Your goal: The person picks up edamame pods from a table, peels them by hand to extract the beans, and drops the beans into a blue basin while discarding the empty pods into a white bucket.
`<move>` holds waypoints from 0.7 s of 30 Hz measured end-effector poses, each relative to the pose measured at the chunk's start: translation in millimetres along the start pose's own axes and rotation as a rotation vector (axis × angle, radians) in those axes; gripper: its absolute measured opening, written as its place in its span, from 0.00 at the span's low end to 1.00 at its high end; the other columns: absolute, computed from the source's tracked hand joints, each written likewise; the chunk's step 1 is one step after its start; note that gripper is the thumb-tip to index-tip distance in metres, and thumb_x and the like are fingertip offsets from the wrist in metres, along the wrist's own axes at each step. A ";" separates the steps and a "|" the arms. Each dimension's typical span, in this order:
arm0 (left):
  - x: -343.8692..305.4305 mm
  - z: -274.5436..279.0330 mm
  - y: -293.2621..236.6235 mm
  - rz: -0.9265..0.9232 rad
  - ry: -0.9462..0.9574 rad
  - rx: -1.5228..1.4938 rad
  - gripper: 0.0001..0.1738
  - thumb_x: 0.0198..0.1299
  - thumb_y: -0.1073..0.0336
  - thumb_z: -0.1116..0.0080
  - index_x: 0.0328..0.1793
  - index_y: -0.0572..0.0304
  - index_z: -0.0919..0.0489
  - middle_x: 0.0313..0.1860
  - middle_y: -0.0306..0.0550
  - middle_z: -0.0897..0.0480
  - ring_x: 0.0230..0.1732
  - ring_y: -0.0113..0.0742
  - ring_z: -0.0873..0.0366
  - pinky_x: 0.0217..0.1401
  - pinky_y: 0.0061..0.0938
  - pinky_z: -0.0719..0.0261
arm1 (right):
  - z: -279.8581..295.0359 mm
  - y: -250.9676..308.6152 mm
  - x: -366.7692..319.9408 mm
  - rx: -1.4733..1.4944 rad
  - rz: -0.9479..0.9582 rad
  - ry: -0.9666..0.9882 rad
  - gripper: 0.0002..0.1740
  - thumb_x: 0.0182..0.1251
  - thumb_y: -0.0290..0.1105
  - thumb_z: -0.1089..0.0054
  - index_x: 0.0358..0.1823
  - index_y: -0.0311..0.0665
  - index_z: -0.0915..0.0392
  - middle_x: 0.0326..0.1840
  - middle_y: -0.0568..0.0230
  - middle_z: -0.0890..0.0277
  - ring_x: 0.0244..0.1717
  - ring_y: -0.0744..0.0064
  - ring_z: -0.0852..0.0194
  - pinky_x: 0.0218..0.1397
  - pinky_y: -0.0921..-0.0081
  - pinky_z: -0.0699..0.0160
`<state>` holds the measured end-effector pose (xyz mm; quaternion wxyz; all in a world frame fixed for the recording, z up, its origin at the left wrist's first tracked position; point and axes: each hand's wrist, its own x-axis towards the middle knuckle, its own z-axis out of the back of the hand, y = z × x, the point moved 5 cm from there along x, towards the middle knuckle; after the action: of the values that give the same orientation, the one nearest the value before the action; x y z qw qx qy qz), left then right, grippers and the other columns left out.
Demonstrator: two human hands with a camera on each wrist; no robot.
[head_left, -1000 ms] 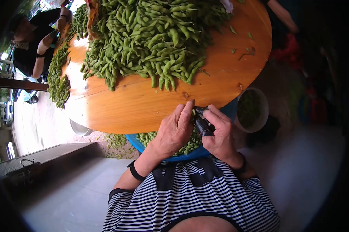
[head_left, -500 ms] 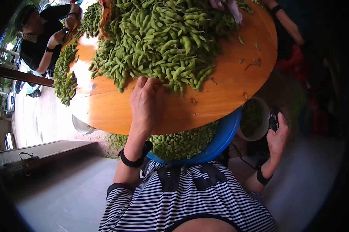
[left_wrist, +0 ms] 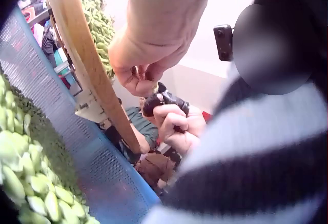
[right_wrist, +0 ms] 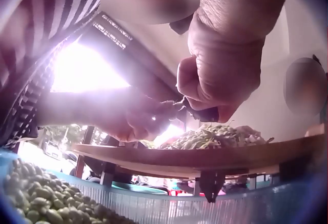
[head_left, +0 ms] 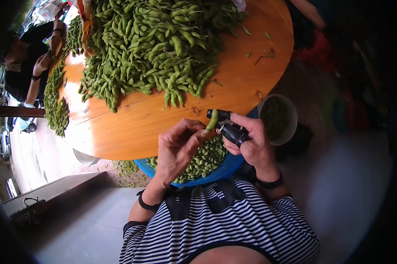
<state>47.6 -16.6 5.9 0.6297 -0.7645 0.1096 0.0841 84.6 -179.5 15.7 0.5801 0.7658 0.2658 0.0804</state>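
A green soybean pod (head_left: 213,119) stands upright over the blue basin (head_left: 238,163), its lower end pinched between the thumb and fingers of my left hand (head_left: 177,148). Black covers (head_left: 234,133) sleeve the thumb and forefinger of my right hand (head_left: 253,143). Its fingers are curled at the pod, the covered forefinger against the upper part and the thumb tip close beside it. In the left wrist view both hands meet at the pod, mostly hidden by the fingers. Shelled green beans (head_left: 203,163) lie in the basin beneath; the right wrist view shows these beans (right_wrist: 43,196) too.
A large heap of soybean pods (head_left: 150,48) covers much of the round wooden table (head_left: 119,136). A whitish bucket (head_left: 291,119) stands at the right, another pale container (head_left: 85,157) at the left. Another person (head_left: 29,66) works at the table's far left.
The left hand reached to the heap half a second ago and is back over the basin with a pod. The right hand has come back from beside the whitish bucket to meet it.
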 end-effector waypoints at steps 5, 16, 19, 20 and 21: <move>0.5 -0.6 0.4 -0.243 -0.112 0.303 0.04 0.59 0.79 0.39 0.40 0.68 0.22 0.33 0.43 0.16 0.36 0.28 0.16 0.35 0.21 0.21 | 4.9 -4.1 -0.3 0.053 -0.001 0.013 0.06 0.57 0.20 0.60 0.31 0.28 0.31 0.17 0.71 0.36 0.18 0.88 0.43 0.19 0.86 0.41; 0.2 3.4 21.1 0.051 0.101 -0.232 0.03 0.60 0.77 0.39 0.39 0.63 0.21 0.31 0.46 0.17 0.24 0.31 0.21 0.21 0.21 0.29 | 6.3 0.7 -0.8 -0.013 0.074 0.055 0.10 0.58 0.20 0.61 0.32 0.27 0.28 0.16 0.72 0.37 0.16 0.88 0.44 0.17 0.86 0.45; -1.8 -18.9 32.6 0.204 0.405 -0.891 0.05 0.62 0.73 0.40 0.43 0.62 0.22 0.30 0.48 0.18 0.17 0.32 0.26 0.14 0.20 0.39 | 1.1 -9.2 -2.9 0.448 -0.114 0.192 0.17 0.58 0.19 0.65 0.41 0.25 0.25 0.15 0.72 0.39 0.15 0.88 0.48 0.17 0.87 0.52; -1.9 -19.5 34.6 0.203 0.407 -0.889 0.05 0.62 0.73 0.40 0.43 0.62 0.22 0.30 0.48 0.18 0.17 0.32 0.26 0.14 0.20 0.39 | -1.1 -7.5 -2.8 0.447 -0.111 0.192 0.17 0.58 0.19 0.65 0.41 0.25 0.25 0.15 0.72 0.39 0.15 0.88 0.48 0.17 0.87 0.52; -2.6 -21.0 35.9 0.209 0.431 -0.906 0.05 0.63 0.73 0.40 0.43 0.63 0.22 0.31 0.49 0.18 0.19 0.31 0.25 0.15 0.20 0.36 | -3.0 -4.2 -3.0 0.407 -0.094 0.191 0.16 0.59 0.19 0.65 0.40 0.26 0.26 0.15 0.72 0.40 0.14 0.88 0.49 0.17 0.87 0.51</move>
<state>35.1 -43.5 -23.3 0.1867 -0.9455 0.2655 0.0263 79.4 -177.7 13.4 0.3892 0.8426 0.3654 0.0701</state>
